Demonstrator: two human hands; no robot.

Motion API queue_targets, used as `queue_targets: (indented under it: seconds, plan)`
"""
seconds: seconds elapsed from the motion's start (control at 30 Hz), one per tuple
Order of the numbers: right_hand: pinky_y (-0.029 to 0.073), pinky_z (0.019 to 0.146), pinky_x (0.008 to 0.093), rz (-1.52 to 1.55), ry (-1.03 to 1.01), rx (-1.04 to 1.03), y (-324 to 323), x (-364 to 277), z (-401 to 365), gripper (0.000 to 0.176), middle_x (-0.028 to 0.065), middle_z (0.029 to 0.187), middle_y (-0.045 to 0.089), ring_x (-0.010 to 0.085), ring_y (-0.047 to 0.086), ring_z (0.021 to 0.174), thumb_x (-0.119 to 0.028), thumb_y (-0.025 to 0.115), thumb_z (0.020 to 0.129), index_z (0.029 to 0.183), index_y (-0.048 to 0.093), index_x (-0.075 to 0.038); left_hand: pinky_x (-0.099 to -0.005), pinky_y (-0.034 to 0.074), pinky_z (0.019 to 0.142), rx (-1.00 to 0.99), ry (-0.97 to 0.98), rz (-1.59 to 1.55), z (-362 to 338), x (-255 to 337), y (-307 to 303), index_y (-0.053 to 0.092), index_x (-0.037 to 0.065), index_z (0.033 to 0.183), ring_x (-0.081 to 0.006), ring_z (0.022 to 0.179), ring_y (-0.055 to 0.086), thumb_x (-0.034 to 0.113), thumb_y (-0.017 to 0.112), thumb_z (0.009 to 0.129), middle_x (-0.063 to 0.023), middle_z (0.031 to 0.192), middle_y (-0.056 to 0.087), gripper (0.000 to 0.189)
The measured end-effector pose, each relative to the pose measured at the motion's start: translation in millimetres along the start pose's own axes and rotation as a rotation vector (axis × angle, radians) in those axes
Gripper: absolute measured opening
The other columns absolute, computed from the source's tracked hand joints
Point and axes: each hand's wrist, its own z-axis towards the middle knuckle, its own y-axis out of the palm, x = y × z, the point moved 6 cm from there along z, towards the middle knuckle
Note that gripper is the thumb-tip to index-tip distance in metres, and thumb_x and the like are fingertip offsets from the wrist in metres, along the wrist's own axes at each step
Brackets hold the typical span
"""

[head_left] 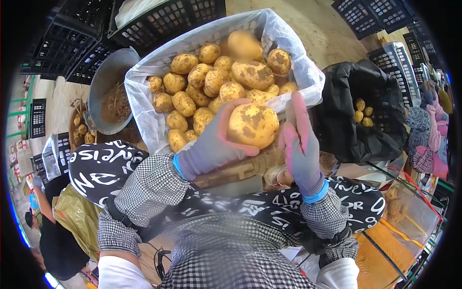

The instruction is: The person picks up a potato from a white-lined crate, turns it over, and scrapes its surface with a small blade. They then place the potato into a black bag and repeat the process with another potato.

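My left hand (211, 139), in a grey and pink glove, is wrapped round a large yellow potato (253, 126) with brown soil patches. My right hand (302, 144), gloved alike, is just right of this potato. Its fingers stretch upward, with a narrow gap to the potato, and I see nothing held in it. Beyond both hands stands a crate lined with a white sheet (139, 98), heaped with soil-marked potatoes (216, 79) of mixed sizes. One large potato (243, 46) near the back looks blurred.
To the right, a black-lined crate (337, 115) has several small potatoes (363, 113) inside. A grey-blue tub (98, 91) with dry soil and roots stands left. Black plastic crates (168, 24) are stacked behind. Another person (60, 231) is at far left; an orange mesh sack (385, 253) lies lower right.
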Motion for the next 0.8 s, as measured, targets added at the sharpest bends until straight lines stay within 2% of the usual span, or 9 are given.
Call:
queue_targets:
  seconds: [0.17,0.3,0.37,0.43,0.5,0.53,0.67,0.73,0.8]
  plan:
    - [0.037,0.054,0.0189,-0.155,-0.084,-0.058,6.6,2.0,0.5,0.051,-0.0026,0.081,0.049,0.0021,0.043,0.065,-0.016,0.045,0.104,0.152,0.033,-0.004,-0.0312,0.046,0.104,-0.019,-0.027,0.024,0.5,-2.9,0.8,0.04,0.008,0.142,-0.018,0.121,0.053,0.003,0.088,0.063,-0.0087,0.134,0.05,0.093]
    - [0.035,0.055,0.0193,-0.09,0.01,-0.033,3.5,2.9,4.8,0.054,-0.0039,0.076,0.045,0.002,0.04,0.064,-0.015,0.046,0.104,0.154,0.031,-0.005,-0.0314,0.045,0.105,-0.041,-0.006,0.082,0.3,7.0,1.4,0.041,0.008,0.143,-0.0183,0.124,0.051,0.006,0.089,0.064,-0.0089,0.134,0.05,0.092]
    - [0.037,0.055,0.0193,-0.076,0.04,-0.082,4.2,7.1,4.2,0.049,-0.0025,0.08,0.051,0.0011,0.042,0.064,-0.013,0.049,0.103,0.15,0.039,-0.004,-0.0314,0.044,0.105,-0.055,0.032,0.104,1.3,8.8,1.8,0.041,0.008,0.143,-0.0183,0.124,0.051,0.006,0.089,0.064,-0.0092,0.134,0.05,0.092]
    - [0.042,0.067,0.0222,-0.173,-0.047,-0.126,9.0,2.0,0.9,0.045,0.0034,0.097,0.058,0.0063,0.051,0.079,-0.01,0.053,0.1,0.144,0.048,-0.003,-0.0316,0.044,0.105,-0.067,0.039,0.076,2.3,6.3,1.0,0.041,0.008,0.144,-0.018,0.124,0.051,0.007,0.089,0.065,-0.0095,0.133,0.051,0.093]
    - [0.053,0.088,0.028,-0.381,-0.252,-0.159,24.1,-12.9,-9.9,0.041,0.0136,0.127,0.067,0.0175,0.068,0.108,-0.006,0.058,0.096,0.137,0.056,-0.004,-0.0298,0.044,0.103,-0.042,0.043,0.151,3.6,3.5,-3.4,0.042,0.007,0.143,-0.0161,0.12,0.051,0.01,0.09,0.064,-0.0084,0.131,0.053,0.092]
    - [0.053,0.089,0.0274,-0.401,-0.309,-0.198,28.6,-15.1,-14.0,0.039,0.012,0.124,0.068,0.0173,0.069,0.107,-0.009,0.06,0.095,0.134,0.06,-0.006,-0.0289,0.043,0.102,-0.029,0.045,0.189,4.5,2.0,-5.4,0.043,0.007,0.143,-0.0151,0.118,0.051,0.012,0.09,0.064,-0.0078,0.13,0.054,0.092]
    - [0.053,0.091,0.0279,-0.221,-0.152,-0.073,15.2,-12.1,-1.0,0.038,0.014,0.123,0.068,0.0188,0.068,0.109,-0.009,0.06,0.096,0.134,0.06,-0.005,-0.027,0.049,0.09,-0.009,0.009,0.119,7.5,-3.0,-3.3,0.043,0.007,0.143,-0.0133,0.112,0.054,0.008,0.088,0.066,-0.007,0.126,0.056,0.09]
    - [0.052,0.095,0.0287,-0.506,-0.178,-0.235,23.5,-19.5,-9.6,0.038,0.0142,0.126,0.067,0.0182,0.066,0.113,-0.008,0.059,0.096,0.134,0.059,-0.003,-0.0263,0.051,0.087,-0.016,-0.09,-0.01,8.4,-5.2,-1.5,0.043,0.008,0.143,-0.0124,0.11,0.055,0.005,0.087,0.067,-0.0064,0.125,0.056,0.088]
    - [0.05,0.093,0.0277,-0.546,-0.238,-0.233,24.2,-20.5,-9.4,0.038,0.0136,0.124,0.068,0.0157,0.065,0.109,-0.005,0.06,0.095,0.133,0.059,0.0,-0.0268,0.051,0.087,-0.028,-0.047,0.028,9.0,-7.5,-2.3,0.043,0.008,0.143,-0.0122,0.109,0.056,0.003,0.086,0.068,-0.0062,0.125,0.056,0.087]
